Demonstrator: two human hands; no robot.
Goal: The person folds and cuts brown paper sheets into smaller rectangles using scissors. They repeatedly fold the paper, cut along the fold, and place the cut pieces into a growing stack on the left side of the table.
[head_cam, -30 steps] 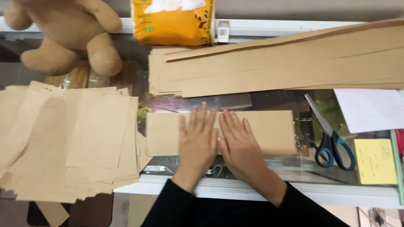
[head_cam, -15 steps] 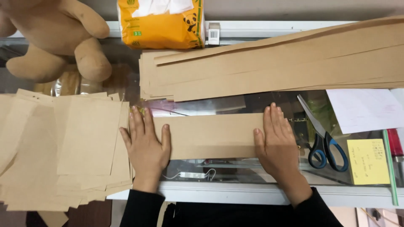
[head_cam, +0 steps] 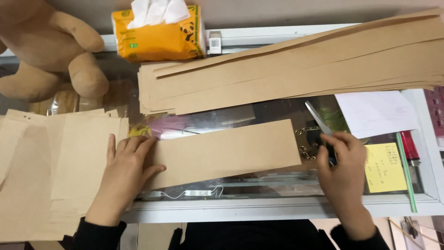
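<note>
Glass-topped bench (head_cam: 277,203), centre frame: folded brown paper strip (head_cam: 226,153) lies flat. Left hand (head_cam: 122,173) still presses its left end, fingers spread. Right hand (head_cam: 344,171) has left the strip; fingers now curl around the scissors (head_cam: 319,121) at right.

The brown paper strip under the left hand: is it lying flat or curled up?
Flat: the brown paper strip lies spread on the glass counter, with the left hand pressing one end.
</note>
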